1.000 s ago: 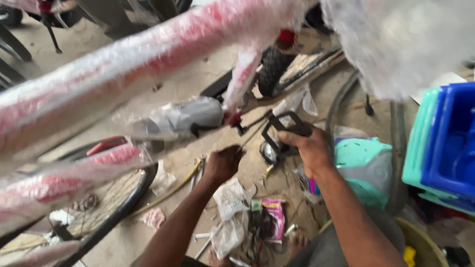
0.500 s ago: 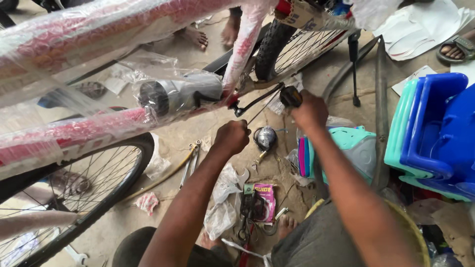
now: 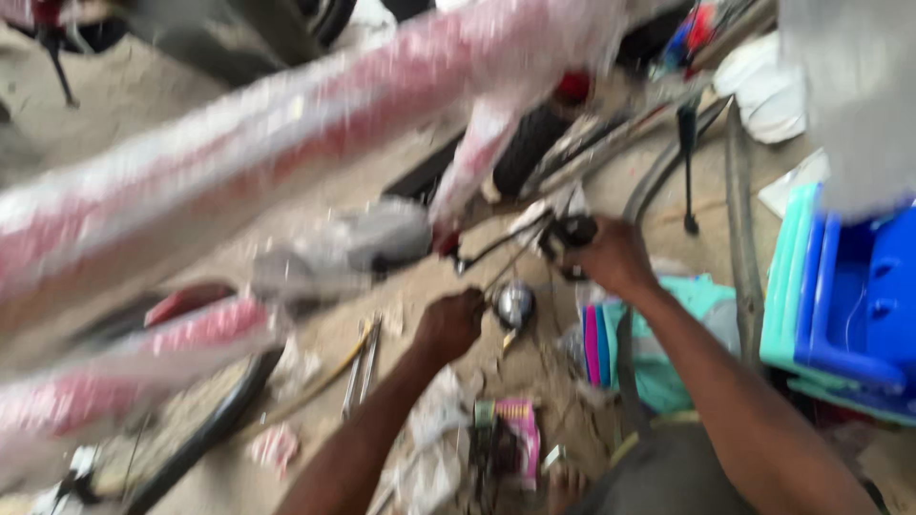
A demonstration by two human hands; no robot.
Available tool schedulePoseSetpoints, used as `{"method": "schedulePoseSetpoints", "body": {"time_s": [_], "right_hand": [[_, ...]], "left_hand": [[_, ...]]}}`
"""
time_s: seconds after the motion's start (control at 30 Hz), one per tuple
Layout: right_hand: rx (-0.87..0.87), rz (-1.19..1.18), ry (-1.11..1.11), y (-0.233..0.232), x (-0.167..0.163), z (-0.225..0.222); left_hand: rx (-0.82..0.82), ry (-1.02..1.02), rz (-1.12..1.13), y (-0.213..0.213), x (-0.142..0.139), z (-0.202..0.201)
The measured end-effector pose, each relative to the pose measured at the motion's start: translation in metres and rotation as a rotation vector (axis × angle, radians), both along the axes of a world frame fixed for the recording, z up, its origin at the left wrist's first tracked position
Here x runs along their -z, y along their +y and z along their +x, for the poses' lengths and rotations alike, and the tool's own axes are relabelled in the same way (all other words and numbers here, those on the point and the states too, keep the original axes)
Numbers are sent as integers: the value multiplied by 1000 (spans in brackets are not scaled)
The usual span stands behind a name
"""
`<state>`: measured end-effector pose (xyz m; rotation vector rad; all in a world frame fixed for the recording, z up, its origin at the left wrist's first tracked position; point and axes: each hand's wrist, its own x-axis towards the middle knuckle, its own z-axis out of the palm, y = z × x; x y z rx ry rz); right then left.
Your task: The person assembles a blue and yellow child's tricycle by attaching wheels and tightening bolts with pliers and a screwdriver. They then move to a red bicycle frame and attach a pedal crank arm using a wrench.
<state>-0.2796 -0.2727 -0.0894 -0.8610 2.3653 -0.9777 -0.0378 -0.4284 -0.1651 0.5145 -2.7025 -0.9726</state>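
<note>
A red bicycle frame [image 3: 315,124] wrapped in clear plastic crosses the blurred view from lower left to upper right. Its wrapped grey hub housing [image 3: 372,238] carries a thin black crank arm [image 3: 496,246]. My right hand [image 3: 611,259] is closed around the black pedal [image 3: 571,231] at the end of that arm. My left hand [image 3: 448,324] is clenched in a fist just below the crank, and blur hides whether anything is in it. A small shiny round part [image 3: 515,305] lies on the ground beside that fist.
A bicycle wheel [image 3: 205,429] lies at lower left. Long tools [image 3: 361,367], a pink packet [image 3: 520,434] and plastic scraps litter the sandy ground. Blue and teal plastic stools [image 3: 849,296] stand at right, a teal one [image 3: 701,305] under my right arm. A black tyre [image 3: 530,143] stands behind.
My right hand stays on the pedal and my left fist stays under the crank. The view has swung and become blurred; the pedal sits a little lower than half a second ago.
</note>
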Motion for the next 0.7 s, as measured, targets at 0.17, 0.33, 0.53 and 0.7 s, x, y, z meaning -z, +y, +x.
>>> {"method": "schedulePoseSetpoints", "body": {"time_s": [0.17, 0.33, 0.53, 0.7], "right_hand": [[66, 13, -110, 3, 2, 0], [65, -21, -83, -4, 6, -4], [53, -25, -55, -11, 1, -21], [2, -66, -49, -17, 3, -27]], "left_hand": [[-39, -27, 80, -1, 38, -19], [48, 516, -210, -17, 58, -64], [37, 352, -44, -16, 32, -77], [-200, -84, 286, -9, 16, -34]]}}
